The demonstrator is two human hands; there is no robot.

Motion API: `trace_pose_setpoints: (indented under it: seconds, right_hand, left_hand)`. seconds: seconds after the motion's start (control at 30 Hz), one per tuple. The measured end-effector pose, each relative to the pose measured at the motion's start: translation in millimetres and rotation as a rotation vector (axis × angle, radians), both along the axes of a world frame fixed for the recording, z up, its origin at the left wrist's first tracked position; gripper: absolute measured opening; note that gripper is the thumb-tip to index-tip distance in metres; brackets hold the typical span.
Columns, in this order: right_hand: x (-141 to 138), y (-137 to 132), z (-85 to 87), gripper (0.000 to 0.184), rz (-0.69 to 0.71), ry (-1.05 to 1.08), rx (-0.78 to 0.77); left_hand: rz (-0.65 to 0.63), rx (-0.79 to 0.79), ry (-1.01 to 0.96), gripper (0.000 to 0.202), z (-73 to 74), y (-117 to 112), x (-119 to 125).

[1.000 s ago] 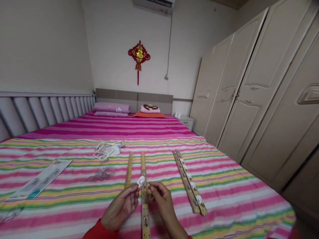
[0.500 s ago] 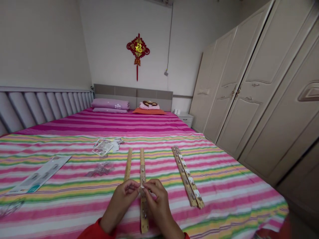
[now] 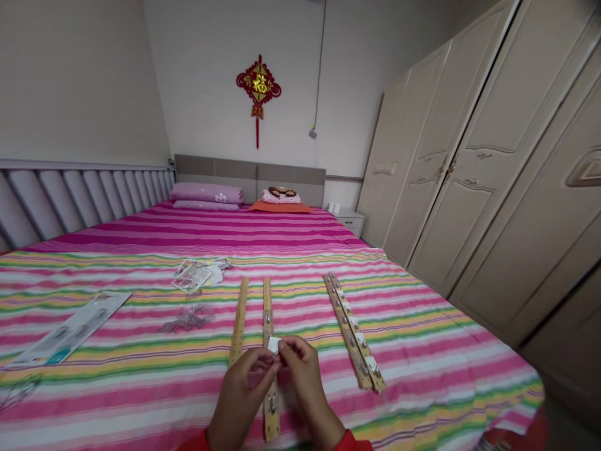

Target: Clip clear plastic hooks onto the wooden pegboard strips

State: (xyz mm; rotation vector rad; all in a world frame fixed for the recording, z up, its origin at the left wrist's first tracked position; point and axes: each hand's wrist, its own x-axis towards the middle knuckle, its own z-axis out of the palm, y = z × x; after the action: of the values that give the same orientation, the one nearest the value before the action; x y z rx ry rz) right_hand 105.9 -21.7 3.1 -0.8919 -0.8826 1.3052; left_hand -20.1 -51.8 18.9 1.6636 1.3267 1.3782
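Observation:
Above a narrow pale wooden strip (image 3: 272,427), a small flat white piece (image 3: 273,344) is pinched between my hands. My left hand (image 3: 244,389) has its fingertips closed at the lower edge of the piece, and my right hand (image 3: 300,369) grips its right side. Small metal fittings that look like hooks sit along this strip, partly covered by my hands. Just left of it lies a second wooden strip (image 3: 241,310) with a row of holes and no fittings visible. My left hand covers its near end.
On the right lie two wooden strips (image 3: 350,341) side by side, bearing metal fittings and white pieces. To the left are crumpled clear plastic (image 3: 188,318), a pile of small packets (image 3: 200,274) and a long white package (image 3: 75,329). A striped sheet (image 3: 422,388) covers the bed.
The white piece now shows more fully, tilted up between my fingers. My left hand has shifted slightly right and down, and more of the left strip is uncovered.

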Motion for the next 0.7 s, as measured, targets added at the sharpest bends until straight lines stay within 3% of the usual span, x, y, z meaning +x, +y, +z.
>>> trace_pose_setpoints:
  seconds: [0.13,0.3,0.5,0.7]
  right_hand:
    - [4.2,3.9,-1.4,0.027,0.050,0.037,-0.033]
    - [3.2,10.9,-6.4,0.029,0.078,0.032,-0.048]
    - [-0.1,27.1,-12.9,0.036,0.074,0.029,-0.059]
    - [-4.8,62.5,-15.4,0.033,0.080,0.004,-0.009]
  left_hand:
    - [-0.009,-0.214,-0.266,0.030,3.9,12.1,-6.3]
    - [-0.084,-0.390,-0.418,0.038,1.9,24.2,-7.9]
    - [-0.043,-0.424,-0.450,0.038,-14.5,37.6,-4.7]
    - [-0.001,-0.372,-0.455,0.039,-15.4,81.6,-9.2]
